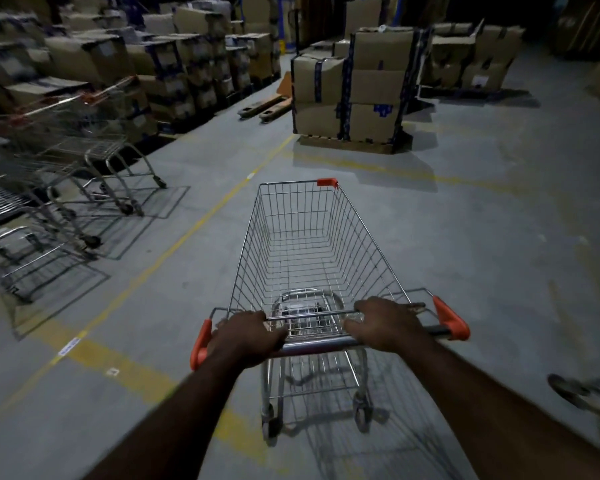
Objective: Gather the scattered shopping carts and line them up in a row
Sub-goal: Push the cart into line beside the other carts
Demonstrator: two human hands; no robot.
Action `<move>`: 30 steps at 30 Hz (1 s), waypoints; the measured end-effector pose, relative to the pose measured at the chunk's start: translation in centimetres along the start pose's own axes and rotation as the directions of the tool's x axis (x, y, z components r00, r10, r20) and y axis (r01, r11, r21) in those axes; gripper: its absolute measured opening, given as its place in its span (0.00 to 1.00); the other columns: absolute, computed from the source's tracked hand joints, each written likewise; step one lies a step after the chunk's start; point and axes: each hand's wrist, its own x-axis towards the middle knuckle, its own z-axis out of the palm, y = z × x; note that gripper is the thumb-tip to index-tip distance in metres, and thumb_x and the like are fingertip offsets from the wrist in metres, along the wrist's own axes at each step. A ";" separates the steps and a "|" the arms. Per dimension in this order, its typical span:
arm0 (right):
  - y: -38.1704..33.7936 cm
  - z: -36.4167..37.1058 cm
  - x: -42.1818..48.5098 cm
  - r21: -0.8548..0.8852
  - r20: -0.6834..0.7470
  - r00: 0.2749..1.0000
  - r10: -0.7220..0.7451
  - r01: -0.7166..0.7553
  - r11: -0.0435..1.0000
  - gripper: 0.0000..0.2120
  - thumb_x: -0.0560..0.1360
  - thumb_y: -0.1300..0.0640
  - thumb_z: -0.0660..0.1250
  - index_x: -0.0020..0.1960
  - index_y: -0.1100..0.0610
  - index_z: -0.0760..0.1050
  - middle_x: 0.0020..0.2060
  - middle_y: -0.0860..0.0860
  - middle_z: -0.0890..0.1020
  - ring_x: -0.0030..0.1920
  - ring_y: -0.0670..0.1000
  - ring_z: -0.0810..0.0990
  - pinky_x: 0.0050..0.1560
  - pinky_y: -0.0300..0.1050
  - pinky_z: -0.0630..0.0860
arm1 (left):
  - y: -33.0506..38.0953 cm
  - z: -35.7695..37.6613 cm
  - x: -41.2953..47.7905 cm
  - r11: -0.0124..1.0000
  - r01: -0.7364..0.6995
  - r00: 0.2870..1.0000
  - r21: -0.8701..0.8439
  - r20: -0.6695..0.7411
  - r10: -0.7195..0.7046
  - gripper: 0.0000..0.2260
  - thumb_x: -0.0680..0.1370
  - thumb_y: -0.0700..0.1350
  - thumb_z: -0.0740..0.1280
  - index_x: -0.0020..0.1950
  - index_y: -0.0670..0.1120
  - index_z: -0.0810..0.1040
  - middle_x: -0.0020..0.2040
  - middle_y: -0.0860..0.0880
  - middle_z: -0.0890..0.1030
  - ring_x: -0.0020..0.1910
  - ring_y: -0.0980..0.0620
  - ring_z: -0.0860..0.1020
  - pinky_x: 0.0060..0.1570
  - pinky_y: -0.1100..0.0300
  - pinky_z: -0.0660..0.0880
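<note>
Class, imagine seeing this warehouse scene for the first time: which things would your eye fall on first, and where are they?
A wire shopping cart fills the centre, its handle gripped by the left hand and right hand at the bottom. Other carts stand bunched at the left edge, and a tall stack of cardboard boxes rises ahead.

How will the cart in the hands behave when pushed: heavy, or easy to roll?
The cart probably rolls easily: it stands on wheels on a smooth floor. Its empty basket likely keeps it light. The left hand and right hand should steady it.
</note>
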 end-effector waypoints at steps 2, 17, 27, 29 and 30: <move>0.7 -1.3 3.8 -0.009 -0.001 1.000 -0.026 0.026 1.000 0.33 0.75 0.31 0.59 0.68 0.54 0.76 0.61 0.56 0.81 0.60 0.57 0.79 0.59 0.54 0.77 | 0.8 -0.8 3.1 0.999 0.038 0.999 -0.011 -0.002 -0.038 0.40 0.65 0.75 0.53 0.64 0.50 0.78 0.65 0.45 0.79 0.64 0.42 0.76 0.64 0.46 0.72; 2.7 -9.4 33.3 -0.003 0.006 0.991 -0.133 0.133 0.991 0.30 0.74 0.33 0.60 0.68 0.50 0.75 0.62 0.53 0.81 0.60 0.56 0.79 0.58 0.52 0.77 | 2.9 -8.9 29.9 0.992 0.111 0.992 0.053 0.056 -0.114 0.35 0.70 0.71 0.56 0.68 0.50 0.75 0.69 0.42 0.74 0.68 0.42 0.71 0.64 0.44 0.68; 3.2 -15.8 54.5 -0.008 0.027 0.985 -0.170 0.170 0.985 0.32 0.73 0.32 0.60 0.69 0.50 0.76 0.65 0.51 0.80 0.64 0.55 0.78 0.62 0.52 0.75 | 4.5 -15.6 48.7 0.983 0.180 0.983 -0.025 0.035 -0.179 0.33 0.71 0.69 0.59 0.68 0.49 0.76 0.70 0.45 0.75 0.69 0.45 0.71 0.67 0.45 0.64; 3.4 -17.0 59.0 -0.009 0.033 0.981 -0.193 0.194 0.981 0.31 0.72 0.32 0.60 0.68 0.49 0.76 0.64 0.50 0.81 0.63 0.54 0.79 0.61 0.52 0.76 | 4.9 -16.9 52.5 0.981 0.192 0.981 -0.036 0.024 -0.191 0.34 0.70 0.69 0.59 0.67 0.49 0.76 0.69 0.46 0.75 0.69 0.46 0.71 0.66 0.45 0.64; 3.5 -17.6 61.3 -0.014 0.038 0.977 -0.208 0.208 0.978 0.31 0.72 0.32 0.60 0.68 0.49 0.76 0.64 0.51 0.81 0.62 0.55 0.79 0.61 0.53 0.76 | 5.0 -17.5 54.4 0.979 0.198 0.980 -0.041 0.018 -0.198 0.33 0.70 0.69 0.58 0.67 0.50 0.77 0.69 0.46 0.76 0.69 0.46 0.72 0.66 0.45 0.64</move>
